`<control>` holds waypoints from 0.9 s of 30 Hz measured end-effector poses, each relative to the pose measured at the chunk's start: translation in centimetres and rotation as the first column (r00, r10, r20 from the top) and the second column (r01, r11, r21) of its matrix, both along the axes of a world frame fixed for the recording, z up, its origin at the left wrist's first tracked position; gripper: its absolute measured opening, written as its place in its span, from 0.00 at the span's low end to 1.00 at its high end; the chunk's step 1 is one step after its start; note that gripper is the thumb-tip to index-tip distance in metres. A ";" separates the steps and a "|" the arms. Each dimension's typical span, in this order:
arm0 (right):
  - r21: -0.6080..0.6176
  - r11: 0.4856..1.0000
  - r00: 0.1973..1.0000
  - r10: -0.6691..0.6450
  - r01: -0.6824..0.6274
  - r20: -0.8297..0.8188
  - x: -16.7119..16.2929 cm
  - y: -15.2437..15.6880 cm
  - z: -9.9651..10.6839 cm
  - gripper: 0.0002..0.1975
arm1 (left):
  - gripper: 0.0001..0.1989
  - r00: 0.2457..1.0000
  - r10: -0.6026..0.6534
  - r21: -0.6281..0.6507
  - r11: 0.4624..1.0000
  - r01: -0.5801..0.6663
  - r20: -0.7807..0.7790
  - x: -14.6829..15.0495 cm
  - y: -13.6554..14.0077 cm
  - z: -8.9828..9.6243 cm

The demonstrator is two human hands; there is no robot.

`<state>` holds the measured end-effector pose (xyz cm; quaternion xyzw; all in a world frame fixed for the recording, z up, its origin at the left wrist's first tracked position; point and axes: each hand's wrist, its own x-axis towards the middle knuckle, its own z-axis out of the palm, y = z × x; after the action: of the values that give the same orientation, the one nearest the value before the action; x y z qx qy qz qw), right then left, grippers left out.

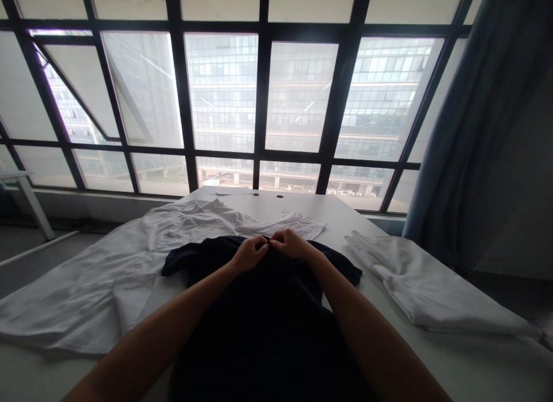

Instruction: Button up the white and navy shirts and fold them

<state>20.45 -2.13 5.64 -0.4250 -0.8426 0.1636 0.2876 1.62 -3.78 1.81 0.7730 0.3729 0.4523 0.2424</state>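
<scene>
Two bare hands first: the left hand [250, 253] and the right hand [290, 244] are each pinching, thumb to fingers, right beside each other at the far edge of a very dark navy garment in soft-looking cloth [276, 281]. Can't tell exactly which bit of edge or seam they've got, it's too small and dark.

The garment lies on a smooth white tabletop [341, 215], straight ahead of the person, flaring out on both sides into what look like short sleeves. Its near end gets lost in shadow, so no idea how far it runs.

My guess on handling: light, floppy, not remotely fragile, and likely to sag if you lift it by one point. It'd probably slide on that table too. I'd take the far edge with both hands slightly apart, or go for the shoulder areas for a squarer hold.

Further out, there's a big crumpled white cloth [82, 289] on the left and a flatter, folded-looking white cloth [415, 275] on the right. Past those, a long blue-grey fabric curtain [466, 154] and black-framed glass windows [261, 102].
</scene>
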 end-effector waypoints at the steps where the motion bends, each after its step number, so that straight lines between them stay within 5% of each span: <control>1: 0.024 1.000 1.000 -0.010 0.009 0.024 0.0 -0.2 0.1 0.09 | 0.12 1.000 -0.009 -0.002 1.000 0.009 0.011 0.0 0.0 0.0; 11: 0.232 0.972 0.994 -0.046 0.022 0.099 -0.4 -0.9 0.5 0.08 | 0.16 0.990 -0.050 -0.144 0.987 0.069 0.131 0.1 0.8 -0.5; 27: 0.210 0.978 0.993 -0.025 0.001 0.112 -1.1 -1.2 0.3 0.08 | 0.13 0.965 -0.111 -0.248 0.953 0.171 0.239 -0.8 1.5 -0.2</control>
<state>19.40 -3.29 5.94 -0.4066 -0.8672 0.0475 0.2834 0.80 -2.30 1.63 0.7024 0.3445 0.4632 0.4164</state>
